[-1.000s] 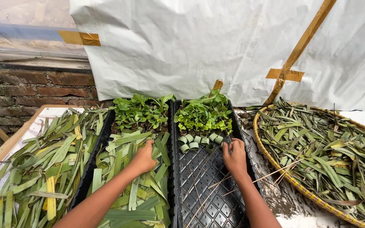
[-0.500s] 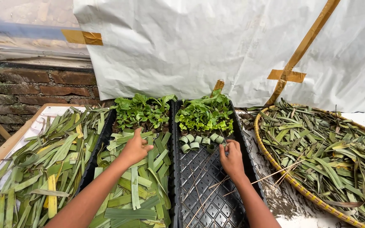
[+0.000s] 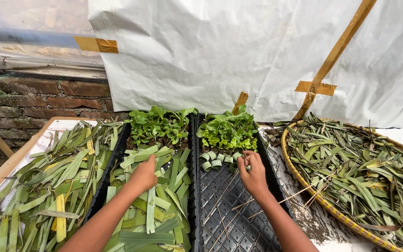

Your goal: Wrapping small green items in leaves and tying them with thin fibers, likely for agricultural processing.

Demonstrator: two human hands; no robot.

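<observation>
Near the centre of the frame, the right hand (image 3: pixel 253 175) has its fingertips drawn together on a small rolled green leaf cup (image 3: pixel 245 164), apparently pinching it, though the fingers hide most of the grip. The cup sits at the end of a short row of rolled green leaf cups (image 3: pixel 213 160) in the upper part of a black plastic cell tray (image 3: pixel 232 219), just below a clump of leafy green seedlings (image 3: pixel 227 130). Thin bamboo sticks (image 3: pixel 229 205) lie across the bare cells lower in the tray.

To the left, the left hand (image 3: pixel 143 176) rests palm down, fingers closed together, on a heap of flat cut green leaf strips (image 3: pixel 157 210) that fills a second black tray (image 3: pixel 113 161). More green seedlings (image 3: pixel 159 125) stand at that tray's far end.

At the left edge, a wooden-framed white board (image 3: pixel 47 137) carries a loose pile of long green leaves (image 3: pixel 47 186). At the right, a round woven bamboo basket (image 3: pixel 304 184) holds more long leaves. White sheeting (image 3: pixel 239 51) hangs behind, beside a brick wall (image 3: pixel 38 98) at upper left.
</observation>
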